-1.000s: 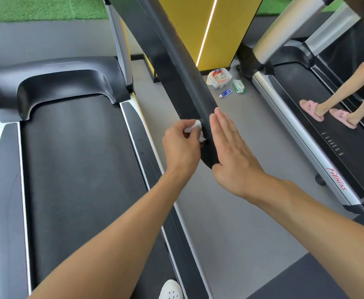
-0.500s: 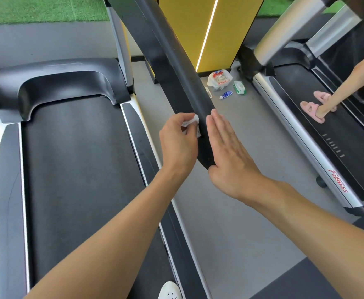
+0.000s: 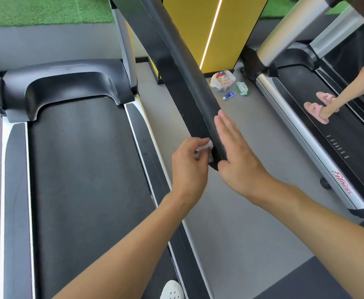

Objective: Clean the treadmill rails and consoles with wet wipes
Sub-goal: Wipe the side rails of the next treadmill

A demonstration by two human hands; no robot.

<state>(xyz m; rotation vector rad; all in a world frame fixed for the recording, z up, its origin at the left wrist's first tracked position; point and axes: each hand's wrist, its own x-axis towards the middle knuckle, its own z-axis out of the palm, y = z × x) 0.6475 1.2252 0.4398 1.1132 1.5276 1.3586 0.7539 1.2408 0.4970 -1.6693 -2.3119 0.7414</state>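
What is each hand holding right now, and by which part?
Left hand pinches the crumpled wipe in its fingertips against the rail end. Right hand holds nothing; it lies flat on the rail.

Bright, even indoor light; faint soft shadows on smooth grey floor [image 3: 241, 234]. On yellow panel [image 3: 241, 29], thin white light strip [image 3: 211, 33] glows, overexposed. Pale sheen along black padded handrail [image 3: 183, 61]; glare on silver metal upright [image 3: 284, 37]. Wide-angle bowing toward frame edges; top right corner soft, blurred
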